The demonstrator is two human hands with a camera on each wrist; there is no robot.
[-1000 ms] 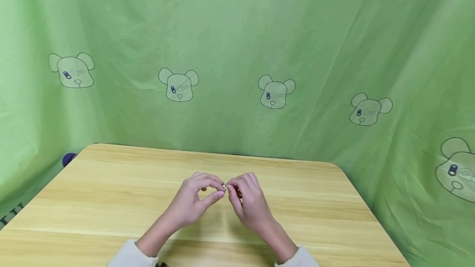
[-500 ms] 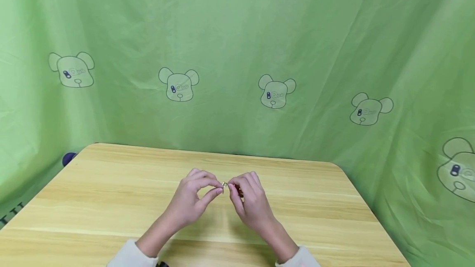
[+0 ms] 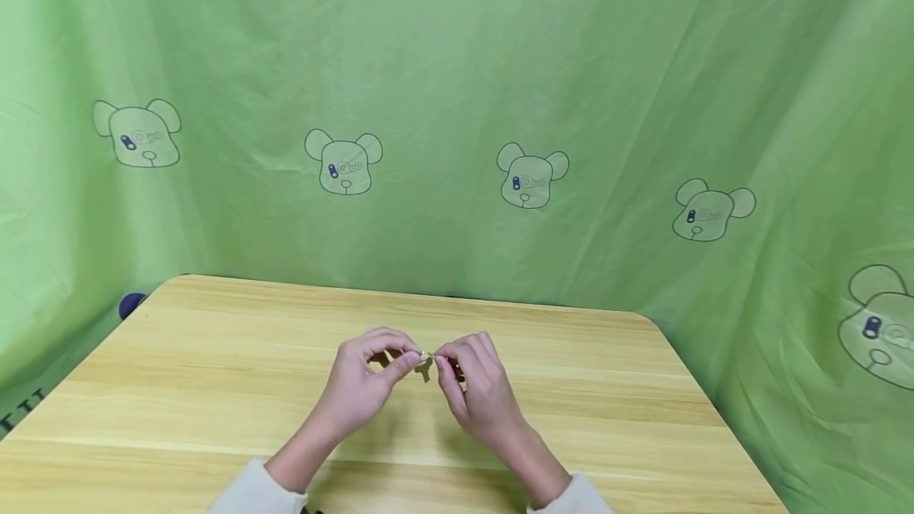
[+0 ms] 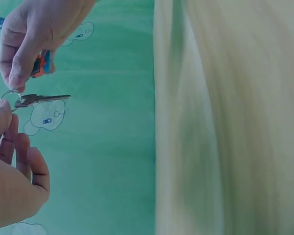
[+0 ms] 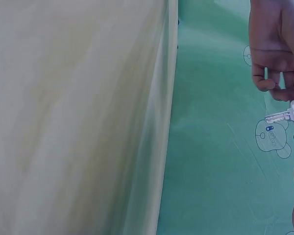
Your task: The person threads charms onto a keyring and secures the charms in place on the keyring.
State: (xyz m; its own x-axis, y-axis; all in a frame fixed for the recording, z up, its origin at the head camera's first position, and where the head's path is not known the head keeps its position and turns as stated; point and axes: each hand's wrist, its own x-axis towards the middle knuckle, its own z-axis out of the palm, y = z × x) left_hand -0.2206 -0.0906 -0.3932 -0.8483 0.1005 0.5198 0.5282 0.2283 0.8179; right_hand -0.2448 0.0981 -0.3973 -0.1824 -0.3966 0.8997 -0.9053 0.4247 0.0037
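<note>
A metal key hangs from a thin key ring between the two hands, above the table. My left hand pinches the ring with thumb and fingertips; its other fingers curl loosely. At the ring's opposite side, the thumb and forefinger of my right hand pinch it. A small orange, red and blue piece sits inside the right hand's curled fingers, mostly hidden. The right wrist view has the key pointing sideways below the left hand.
The wooden table has rounded far corners. Behind it and along both sides hangs a green curtain with bear-head outlines. A purple round thing shows past the table's left edge.
The left hand has shifted slightly left and changed its grip, with the thumb higher. The key now hangs in sight below the fingertips. The right hand has hardly moved.
</note>
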